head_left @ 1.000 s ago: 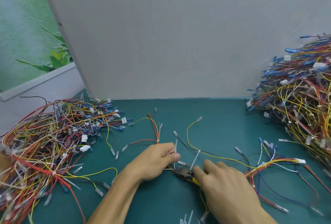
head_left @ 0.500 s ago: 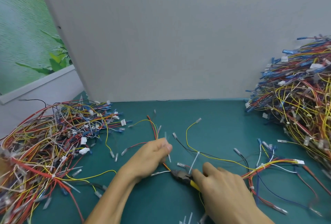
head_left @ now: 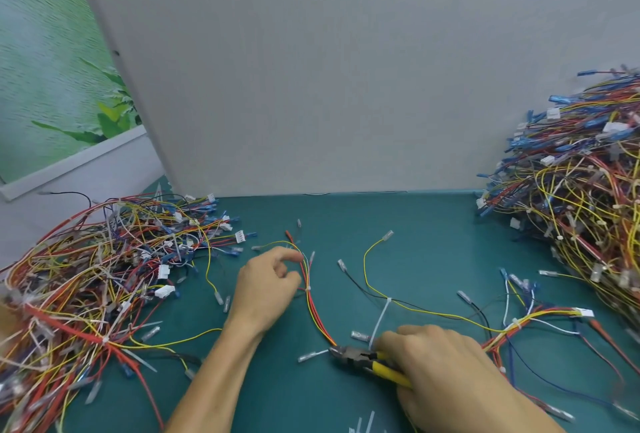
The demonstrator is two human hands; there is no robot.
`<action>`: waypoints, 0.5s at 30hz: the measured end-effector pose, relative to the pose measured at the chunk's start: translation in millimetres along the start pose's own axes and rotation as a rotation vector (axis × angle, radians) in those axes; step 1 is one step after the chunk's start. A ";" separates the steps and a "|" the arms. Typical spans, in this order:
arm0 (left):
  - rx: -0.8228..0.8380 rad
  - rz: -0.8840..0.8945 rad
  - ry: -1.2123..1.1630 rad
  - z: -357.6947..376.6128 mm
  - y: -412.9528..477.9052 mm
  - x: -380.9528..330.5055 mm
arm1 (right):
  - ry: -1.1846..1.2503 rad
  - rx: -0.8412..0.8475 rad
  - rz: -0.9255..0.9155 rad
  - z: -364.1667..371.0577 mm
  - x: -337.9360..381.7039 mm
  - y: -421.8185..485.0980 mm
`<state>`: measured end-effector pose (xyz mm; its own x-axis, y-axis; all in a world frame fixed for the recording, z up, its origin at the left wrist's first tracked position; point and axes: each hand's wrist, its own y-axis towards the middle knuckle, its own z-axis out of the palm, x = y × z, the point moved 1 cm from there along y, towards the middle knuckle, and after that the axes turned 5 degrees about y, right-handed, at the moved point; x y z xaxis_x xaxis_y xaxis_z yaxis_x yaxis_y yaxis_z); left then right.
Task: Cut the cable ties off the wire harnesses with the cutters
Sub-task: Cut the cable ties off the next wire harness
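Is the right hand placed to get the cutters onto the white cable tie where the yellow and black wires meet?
Probably yes: the right hand holds the cutters just below that cable tie, with bare mat between.

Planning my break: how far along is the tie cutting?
Done: a few cut tie pieces lie at the near edge. In hand: the right hand grips the cutters beside a spread harness, with the left hand at its wires; a long-tailed tie nearby is uncut. Left: the left pile and right pile both show white ties, so most probably remains.
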<state>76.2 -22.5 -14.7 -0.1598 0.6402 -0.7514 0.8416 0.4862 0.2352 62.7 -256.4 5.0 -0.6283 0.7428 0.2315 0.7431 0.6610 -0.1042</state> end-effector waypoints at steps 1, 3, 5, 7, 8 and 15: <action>0.034 0.064 0.061 -0.6 -2.2 -1.6 | -0.003 0.003 -0.002 -2.9 -1.4 -1.2; 0.122 0.143 0.118 2.7 -4.5 -0.8 | -0.008 0.002 0.000 -8.7 -5.0 -4.0; 0.188 0.167 0.155 7.1 -4.0 2.3 | -0.006 -0.029 0.003 -14.5 -8.1 -6.8; 0.203 0.155 0.138 9.1 -1.4 5.7 | -0.022 -0.068 0.021 -21.0 -9.5 -8.5; 0.202 0.141 0.124 9.3 -0.1 7.4 | -0.031 -0.091 0.037 -23.8 -9.3 -8.9; 0.245 0.072 0.021 8.6 3.9 16.5 | -0.101 -0.144 0.080 -21.1 10.7 10.4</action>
<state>81.3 -15.2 -31.5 -0.1036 0.6810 -0.7249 0.9507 0.2821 0.1292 68.6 -243.7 26.8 -0.5801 0.8042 0.1295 0.8126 0.5824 0.0230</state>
